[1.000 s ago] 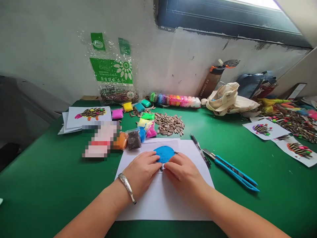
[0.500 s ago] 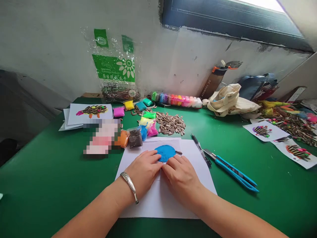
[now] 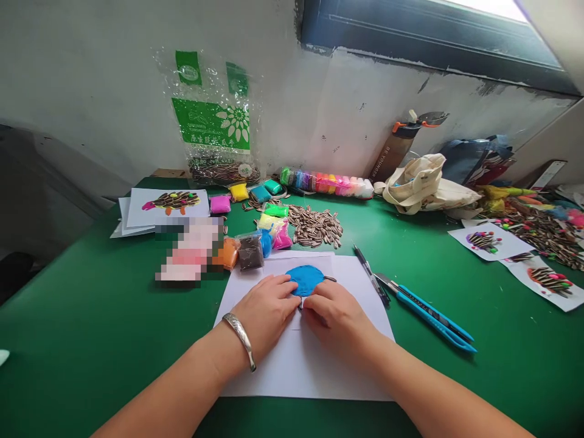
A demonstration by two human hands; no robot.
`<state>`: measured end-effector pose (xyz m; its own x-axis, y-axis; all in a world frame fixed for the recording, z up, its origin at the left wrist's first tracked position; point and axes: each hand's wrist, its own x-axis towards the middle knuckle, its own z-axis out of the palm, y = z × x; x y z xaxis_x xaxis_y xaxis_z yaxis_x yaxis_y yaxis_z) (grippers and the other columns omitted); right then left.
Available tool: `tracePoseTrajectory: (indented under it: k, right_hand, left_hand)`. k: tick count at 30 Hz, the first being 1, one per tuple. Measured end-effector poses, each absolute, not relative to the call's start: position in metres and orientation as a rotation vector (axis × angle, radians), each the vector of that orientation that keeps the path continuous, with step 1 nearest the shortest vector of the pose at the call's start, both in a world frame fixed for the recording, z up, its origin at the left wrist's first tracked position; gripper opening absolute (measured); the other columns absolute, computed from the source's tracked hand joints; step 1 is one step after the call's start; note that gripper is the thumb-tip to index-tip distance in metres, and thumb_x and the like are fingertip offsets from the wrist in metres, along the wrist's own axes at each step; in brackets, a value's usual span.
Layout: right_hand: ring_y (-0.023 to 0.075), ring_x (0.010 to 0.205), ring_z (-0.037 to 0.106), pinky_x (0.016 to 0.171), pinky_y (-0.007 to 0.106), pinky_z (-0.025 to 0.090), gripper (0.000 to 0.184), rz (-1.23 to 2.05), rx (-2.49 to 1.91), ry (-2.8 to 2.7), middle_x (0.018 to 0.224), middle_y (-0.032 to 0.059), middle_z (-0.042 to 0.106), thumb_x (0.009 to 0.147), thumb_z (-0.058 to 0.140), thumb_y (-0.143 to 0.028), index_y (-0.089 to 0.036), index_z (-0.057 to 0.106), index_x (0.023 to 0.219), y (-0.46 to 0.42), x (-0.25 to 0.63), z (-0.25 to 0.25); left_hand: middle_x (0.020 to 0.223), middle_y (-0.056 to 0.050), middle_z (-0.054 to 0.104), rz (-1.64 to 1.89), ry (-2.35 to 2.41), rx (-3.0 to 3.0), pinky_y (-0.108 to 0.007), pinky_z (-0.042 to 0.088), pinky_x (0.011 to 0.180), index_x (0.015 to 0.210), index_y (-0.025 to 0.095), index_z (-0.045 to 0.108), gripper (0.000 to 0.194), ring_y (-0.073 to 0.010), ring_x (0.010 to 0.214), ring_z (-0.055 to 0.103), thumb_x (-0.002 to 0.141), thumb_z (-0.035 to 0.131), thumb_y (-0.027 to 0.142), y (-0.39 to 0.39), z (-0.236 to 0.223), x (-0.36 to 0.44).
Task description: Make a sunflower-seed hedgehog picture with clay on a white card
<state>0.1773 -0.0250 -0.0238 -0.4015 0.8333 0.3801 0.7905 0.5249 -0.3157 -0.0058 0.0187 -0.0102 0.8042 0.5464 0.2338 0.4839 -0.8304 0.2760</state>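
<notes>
At the left, above the left hand [image 3: 267,313], there is a soft dark-brown block in a clear plastic packet [image 3: 250,252]. The left hand comes from the lower left. Its fingers are extended and lie close side by side, and their tips rest at the left edge of a flat, round disc of bright blue clay [image 3: 307,281]. Its thumb points to the right, below the disc.

The disc lies on a sheet of white paper [image 3: 314,380], beyond the fingertips as the person looks, and slightly wider from left to right than from near to far. Just under its near edge, in the narrow gap between the two hands, a small dark slender piece [image 3: 300,303] is partly visible. Its long axis seems to run from the disc toward the person, but the fingers hide much of it. Both hands are very near to it, and I cannot tell which one is nearer.

The right hand [image 3: 340,313] comes from the lower right, with its fingers bent and gathered at the lower right of the disc. I cannot tell if they pinch the piece or only touch it. Beyond these fingers, a dark striped seed [image 3: 330,279] points outward from the disc's right edge, almost sideways.
</notes>
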Motion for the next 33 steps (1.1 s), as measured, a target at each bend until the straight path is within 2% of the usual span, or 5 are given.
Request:
tracePoseTrajectory:
  k: [9, 19, 23, 28, 33]
  right_hand:
    - [0.0171, 0.068, 0.054, 0.066, 0.031, 0.041, 0.024, 0.207, -1.343, -2.313, 0.071, 0.0035, 0.063, 0.088, 0.047, -0.015, -0.019, 0.067, 0.075, -0.024, 0.180, -0.020]
    - [0.0155, 0.064, 0.050, 0.062, 0.029, 0.040, 0.021, 0.105, -1.281, -2.285, 0.066, 0.0035, 0.059, 0.081, 0.050, -0.009, -0.017, 0.062, 0.065, -0.025, 0.174, -0.029]
    - [0.0138, 0.060, 0.049, 0.055, 0.026, 0.037, 0.022, 0.271, -1.263, -2.196, 0.061, 0.0016, 0.055, 0.078, 0.049, -0.009, -0.018, 0.059, 0.060, -0.025, 0.177, -0.023]
    - [0.0127, 0.064, 0.053, 0.059, 0.024, 0.042, 0.014, 0.504, -1.283, -1.995, 0.069, 0.0022, 0.059, 0.082, 0.053, -0.015, -0.018, 0.064, 0.075, -0.021, 0.192, -0.009]
    - [0.0120, 0.064, 0.051, 0.059, 0.024, 0.040, 0.011, 0.779, -1.338, -1.801, 0.069, 0.0006, 0.059, 0.082, 0.057, -0.016, -0.019, 0.065, 0.075, -0.019, 0.195, 0.000]
  left_hand:
    - [0.106, -0.009, 0.067, 0.449, 0.814, 2.782, -0.046, 0.048, 0.095, 0.094, 0.018, 0.068, 0.021, -0.0272, 0.108, 0.057, 0.089, 0.048, 0.015, 0.018, -0.010, -0.006]
    - [0.105, -0.011, 0.066, 0.390, 0.810, 2.738, -0.048, 0.047, 0.096, 0.092, 0.016, 0.068, 0.021, -0.0283, 0.109, 0.056, 0.090, 0.047, 0.014, 0.018, -0.010, -0.005]
    - [0.106, -0.011, 0.066, 0.392, 0.821, 2.747, -0.049, 0.047, 0.095, 0.092, 0.015, 0.068, 0.020, -0.0288, 0.108, 0.057, 0.088, 0.048, 0.014, 0.017, -0.009, -0.005]
    - [0.105, -0.010, 0.067, 0.427, 0.814, 2.743, -0.050, 0.047, 0.095, 0.095, 0.016, 0.067, 0.020, -0.0285, 0.108, 0.057, 0.089, 0.048, 0.015, 0.015, -0.009, -0.006]
    - [0.105, -0.010, 0.067, 0.483, 0.835, 2.742, -0.053, 0.046, 0.095, 0.094, 0.016, 0.067, 0.018, -0.0294, 0.109, 0.057, 0.088, 0.051, 0.014, 0.014, -0.008, -0.006]
